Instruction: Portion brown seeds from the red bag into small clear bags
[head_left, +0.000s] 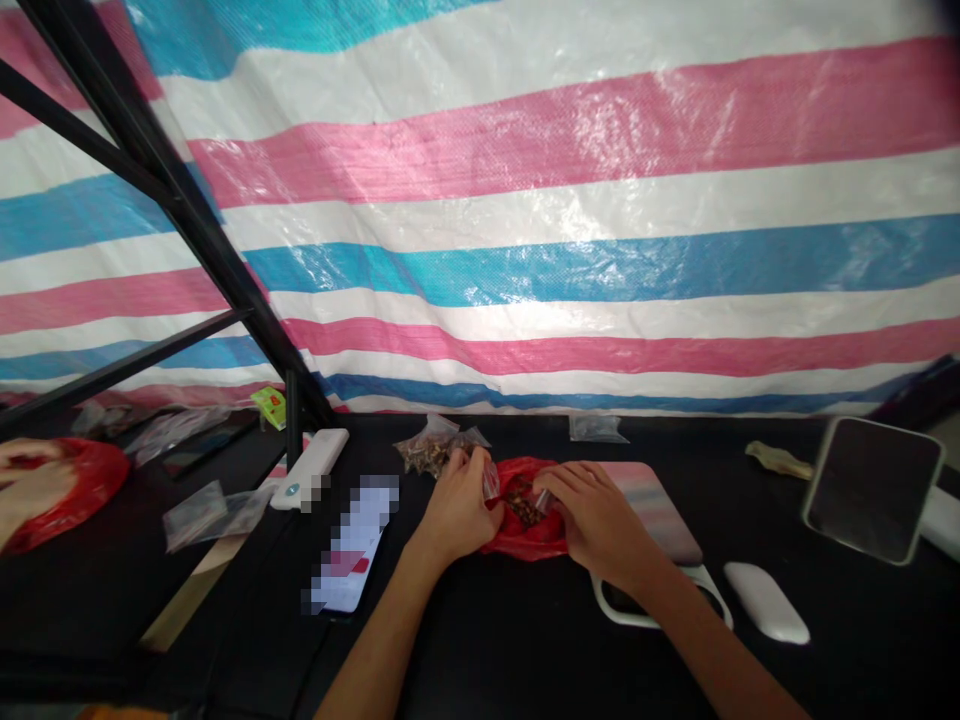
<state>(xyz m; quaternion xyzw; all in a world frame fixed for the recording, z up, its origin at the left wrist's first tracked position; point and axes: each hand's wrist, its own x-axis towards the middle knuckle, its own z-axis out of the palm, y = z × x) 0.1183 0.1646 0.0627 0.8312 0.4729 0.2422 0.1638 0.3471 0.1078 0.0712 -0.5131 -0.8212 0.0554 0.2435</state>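
Observation:
A red plastic bag lies opened out on the black table, with small brown pieces in its middle. My left hand is closed at the bag's left side, and a small clear plastic bag shows at its fingertips. From the right, my right hand reaches over the red bag with curled fingers; a bit of clear plastic sticks out under them. Just behind my left hand are clear bags filled with brown pieces.
Left of my arms lie a lit phone and a white device. At right are a phone case, a white mouse-shaped object and a tilted screen. Another person's hand works over a red bag at far left.

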